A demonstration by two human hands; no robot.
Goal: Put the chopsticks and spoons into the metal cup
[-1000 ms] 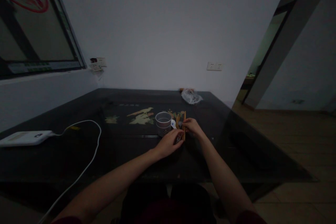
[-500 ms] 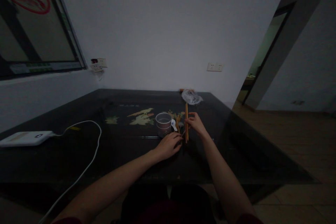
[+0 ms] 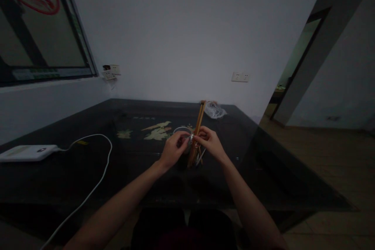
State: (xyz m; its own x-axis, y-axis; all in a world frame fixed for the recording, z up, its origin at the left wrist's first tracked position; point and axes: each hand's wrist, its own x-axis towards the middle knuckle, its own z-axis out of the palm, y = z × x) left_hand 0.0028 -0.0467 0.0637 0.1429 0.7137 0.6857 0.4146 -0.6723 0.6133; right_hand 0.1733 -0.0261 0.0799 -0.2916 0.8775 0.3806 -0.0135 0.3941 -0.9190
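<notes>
The right hand (image 3: pixel 209 143) clenched the chopsticks (image 3: pixel 197 134) near upright; the left hand (image 3: pixel 172 149) seemingly pinched a white spoon (image 3: pixel 191 138) beside them.

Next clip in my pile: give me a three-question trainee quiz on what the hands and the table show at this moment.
1. True or false: the right hand holds a bundle of wooden chopsticks lifted off the table.
2. Multiple choice: where does the clear cup sit? A) on the floor B) on the table, behind the left hand C) on the window sill
3. Fill in: the white cable runs to a flat white ____ at the table's left edge.

Key: 1 true. 2 B. 3 device. The chopsticks tilt with their tips towards the clear plastic bag at the far edge. The left hand's fingers meet the bundle near a small white piece; in this dim picture it is unclear what that piece is.
</notes>
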